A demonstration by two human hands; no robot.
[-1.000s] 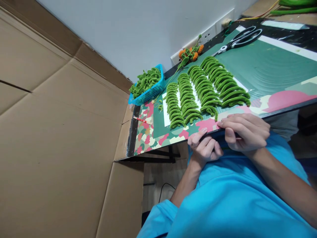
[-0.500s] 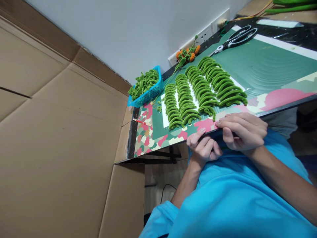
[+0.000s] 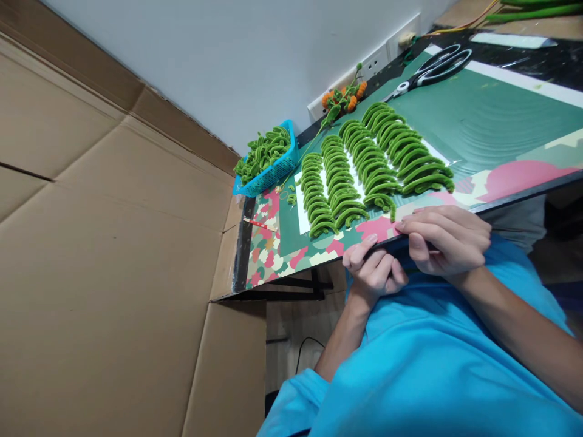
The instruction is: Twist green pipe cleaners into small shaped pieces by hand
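Observation:
My left hand is at the table's front edge, its fingers curled together; what it holds, if anything, is hidden. Close to its right, my right hand rests at the same edge with bent fingers pressed together, and nothing can be made out between them. Just beyond the hands, curved fuzzy green pieces lie in several rows on white paper. The nearest green piece ends close to the fingertips of my right hand.
A blue basket of green pieces stands at the table's far left corner. Orange and green decorations lie by the wall sockets. Black-handled scissors rest on the green mat. A red-and-white strip lies at left.
The view has shifted very slightly. Both hands keep the same place and pose, and the green pieces have not moved.

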